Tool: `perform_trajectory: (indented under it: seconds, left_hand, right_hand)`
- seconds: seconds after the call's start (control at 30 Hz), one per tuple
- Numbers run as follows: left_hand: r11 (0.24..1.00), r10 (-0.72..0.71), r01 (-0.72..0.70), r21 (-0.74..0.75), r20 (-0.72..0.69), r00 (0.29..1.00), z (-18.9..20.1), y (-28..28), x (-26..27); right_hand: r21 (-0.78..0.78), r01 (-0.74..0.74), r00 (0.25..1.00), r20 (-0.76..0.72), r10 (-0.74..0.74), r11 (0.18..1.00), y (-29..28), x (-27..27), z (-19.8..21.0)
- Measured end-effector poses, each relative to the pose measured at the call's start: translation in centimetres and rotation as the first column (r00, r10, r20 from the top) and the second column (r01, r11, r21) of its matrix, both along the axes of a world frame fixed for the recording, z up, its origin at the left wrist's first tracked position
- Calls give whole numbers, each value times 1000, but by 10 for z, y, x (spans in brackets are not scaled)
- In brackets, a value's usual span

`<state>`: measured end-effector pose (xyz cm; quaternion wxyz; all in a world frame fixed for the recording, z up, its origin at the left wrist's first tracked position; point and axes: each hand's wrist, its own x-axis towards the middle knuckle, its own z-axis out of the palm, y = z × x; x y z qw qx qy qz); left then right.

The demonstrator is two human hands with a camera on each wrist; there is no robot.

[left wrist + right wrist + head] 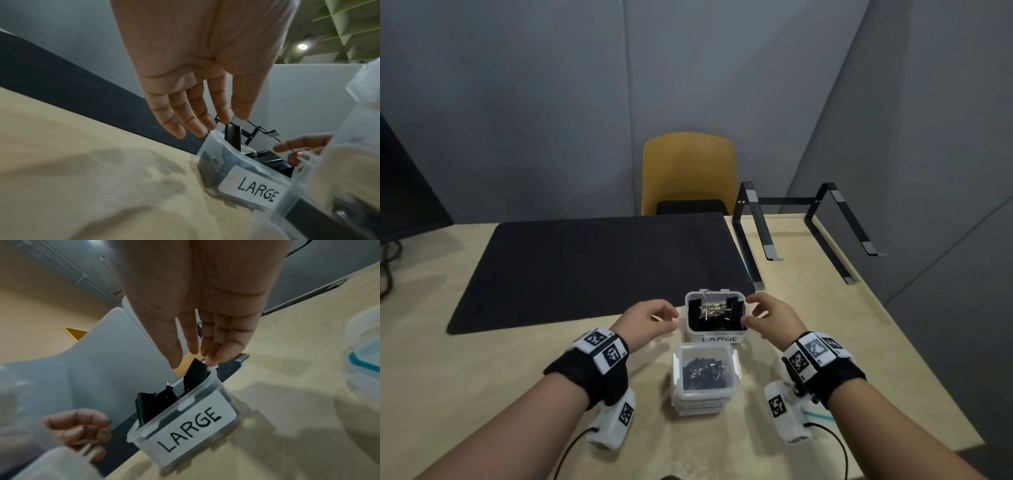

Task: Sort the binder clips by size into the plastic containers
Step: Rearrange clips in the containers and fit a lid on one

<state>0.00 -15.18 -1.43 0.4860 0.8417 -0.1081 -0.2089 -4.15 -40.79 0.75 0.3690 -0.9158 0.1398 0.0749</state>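
A clear tub labelled LARGE [719,339] [257,191] [191,426] stands on the table and holds several big black binder clips [722,313] [156,402]. Just in front of it, a second clear tub [677,371] holds several small black clips [703,373]. My left hand [666,313] [218,125] hovers at the LARGE tub's left side, fingers relaxed and holding nothing. My right hand [751,310] [193,360] is at the tub's right side. Its fingers are loose, and one fingertip [211,364] touches the rim's far corner.
A black mat [592,267] covers the table behind the tubs. A dark laptop stand [808,226] is at the back right, a yellow chair [688,171] behind the table, and a monitor [407,198] at the left. A teal-sealed container [363,356] lies to my right.
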Motion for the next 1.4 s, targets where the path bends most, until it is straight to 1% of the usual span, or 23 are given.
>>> perform_trajectory:
  seconds: [0.17,0.3,0.47,0.53,0.7,0.8,0.87,0.93,1.0,1.07,1.13,1.2,1.3,1.4]
  left_hand:
    - [998,-27,25,58,45,999,-6,-22,16]
    - [997,3,-9,81,77,997,-11,-34,22]
    - [986,-25,7,169,107,994,-12,-43,22]
    - [981,-30,11,192,99,995,-11,-45,23]
    - [974,-10,-10,228,87,996,-10,-49,22]
    - [978,-5,-13,207,86,996,-13,-51,18]
    - [983,-1,-10,185,60,998,-17,-51,14]
    - [989,17,-19,148,18,1000,-23,-49,10]
    - [994,49,-48,95,-12,999,-28,-48,5]
    - [997,67,-67,42,-14,998,-32,-46,3]
    - [997,70,-71,-6,-15,997,-34,-45,2]
    - [998,66,-66,-18,-31,997,-33,-44,3]
    - [998,53,-55,-20,-57,997,-33,-42,5]
    - [999,49,-50,-17,-52,997,-34,-40,6]
  right_hand:
    - [-147,-142,988,-83,131,979,6,10,4]
    - [-197,-185,982,-71,174,963,10,9,4]
    - [-180,-191,981,-58,183,965,11,8,-1]
    - [-177,-191,981,-54,184,965,10,10,-3]
    - [-77,-199,980,-38,197,977,2,10,-5]
    - [-66,-176,984,-32,175,982,-12,7,-6]
    - [-138,-160,986,-72,151,977,-28,5,-7]
    - [-262,-159,978,-173,116,952,-46,-1,-10]
    - [-366,-197,942,-326,73,910,-60,-11,-13]
    - [-405,-257,889,-454,50,878,-69,-25,-17]
    - [-422,-286,858,-512,34,860,-73,-38,-23]
    - [-422,-261,856,-517,7,868,-72,-44,-29]
    - [-413,-189,881,-473,-32,891,-67,-45,-31]
    - [-422,-160,895,-444,-50,892,-61,-40,-32]
